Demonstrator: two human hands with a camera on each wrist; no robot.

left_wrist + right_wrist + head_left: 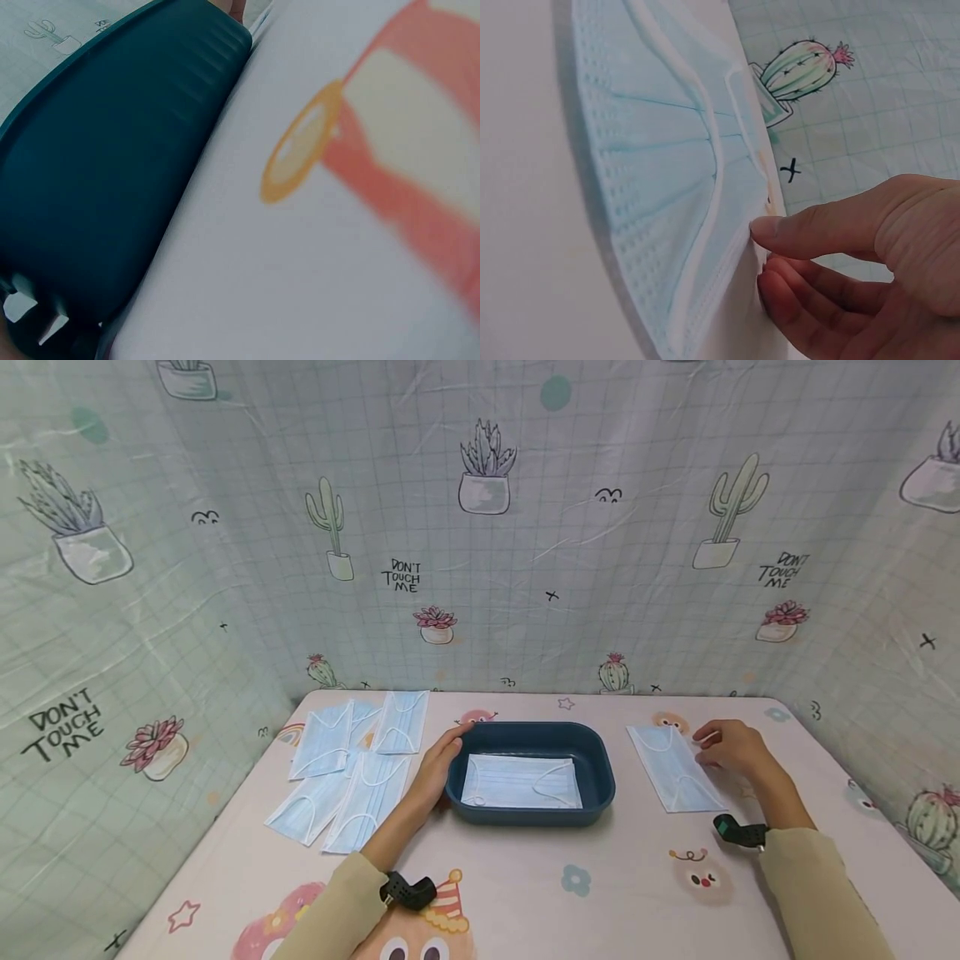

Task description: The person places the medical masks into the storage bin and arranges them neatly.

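Note:
A dark blue plastic basket [531, 816] stands mid-table, a light blue face mask [517, 781] lying flat inside it. My left hand [437, 768] rests along its left side, fingers stretched along the rim. The left wrist view shows the basket's outer wall [112, 150] up close, and most of that hand is out of frame. Another face mask [675, 770] lies right of the basket. My right hand [729, 747] is at this mask's right edge, fingers loosely bent. In the right wrist view, my thumb [795, 232] reaches the mask's edge [660, 165], the other fingers below it.
Several face masks [367, 797] lie spread and partly overlapping left of the basket. A printed pale cloth [525, 893] covers the table. Patterned curtains [555, 635] with cactus drawings rise behind the table and along both sides.

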